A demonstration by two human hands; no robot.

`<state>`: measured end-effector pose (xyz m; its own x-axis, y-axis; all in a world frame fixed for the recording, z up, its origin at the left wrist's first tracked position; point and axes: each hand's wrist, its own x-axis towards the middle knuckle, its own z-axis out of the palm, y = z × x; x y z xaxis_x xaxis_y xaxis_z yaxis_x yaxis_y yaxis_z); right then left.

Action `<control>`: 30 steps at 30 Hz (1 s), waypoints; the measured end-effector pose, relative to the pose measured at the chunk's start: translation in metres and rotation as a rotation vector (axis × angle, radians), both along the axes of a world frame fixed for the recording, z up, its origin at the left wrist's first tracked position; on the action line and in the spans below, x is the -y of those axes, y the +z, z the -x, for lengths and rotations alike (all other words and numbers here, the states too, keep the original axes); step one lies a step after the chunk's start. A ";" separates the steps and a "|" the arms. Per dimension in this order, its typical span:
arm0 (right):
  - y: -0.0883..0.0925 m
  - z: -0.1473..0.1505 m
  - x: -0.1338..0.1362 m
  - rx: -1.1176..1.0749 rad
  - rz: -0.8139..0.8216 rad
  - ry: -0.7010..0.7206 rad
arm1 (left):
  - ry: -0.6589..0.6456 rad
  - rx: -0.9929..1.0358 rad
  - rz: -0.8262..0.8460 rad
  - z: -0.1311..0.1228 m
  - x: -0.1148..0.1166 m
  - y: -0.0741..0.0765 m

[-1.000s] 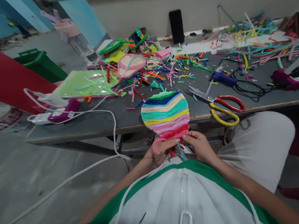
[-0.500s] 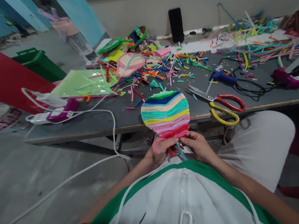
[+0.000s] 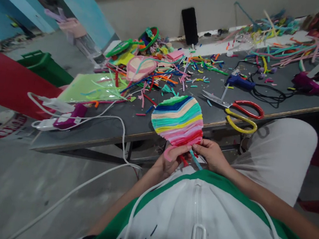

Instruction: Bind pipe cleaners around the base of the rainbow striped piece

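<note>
A round disc (image 3: 179, 118), striped like a rainbow and seemingly made of pipe cleaners, is held up in front of my lap by its lower edge. My left hand (image 3: 170, 161) is closed on its bottom, thumb at the red stripe, with a pink curled strip (image 3: 168, 153) beside it. On the other side, my right hand (image 3: 213, 154) pinches the lower right edge. Between the hands, a turquoise strip (image 3: 195, 159) sticks out below the disc, next to a small red piece (image 3: 184, 160). The fingers behind are hidden.
Scissors (image 3: 228, 105) with red and yellow handles lie at the table's edge, near a blue glue gun (image 3: 240, 82). Colourful pipe cleaner scraps (image 3: 167, 77) cover the table. A black phone (image 3: 190, 25) leans against the wall. White cables (image 3: 122, 130) hang off the front left.
The view has shifted very slightly. Both hands keep their grip on the striped disc, which stays almost in the same position.
</note>
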<state>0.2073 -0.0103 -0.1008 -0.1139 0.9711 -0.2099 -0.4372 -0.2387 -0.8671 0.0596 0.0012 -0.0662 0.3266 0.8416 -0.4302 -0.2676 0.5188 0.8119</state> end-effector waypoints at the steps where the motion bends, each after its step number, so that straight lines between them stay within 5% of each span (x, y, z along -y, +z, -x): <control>1: 0.001 0.000 0.000 0.006 -0.002 -0.004 | -0.017 0.003 -0.001 0.002 0.000 0.003; 5: 0.009 -0.003 0.002 0.012 0.032 -0.001 | -0.110 0.067 0.012 0.018 0.003 0.014; 10: 0.016 -0.002 0.003 -0.018 0.075 -0.008 | -0.166 0.078 0.020 0.036 0.011 0.010; 23: 0.027 0.002 0.001 -0.015 0.073 -0.027 | -0.108 0.039 -0.101 0.034 0.006 -0.008; 30: 0.031 0.005 -0.002 -0.025 0.066 -0.028 | -0.014 0.084 -0.033 0.021 0.006 -0.007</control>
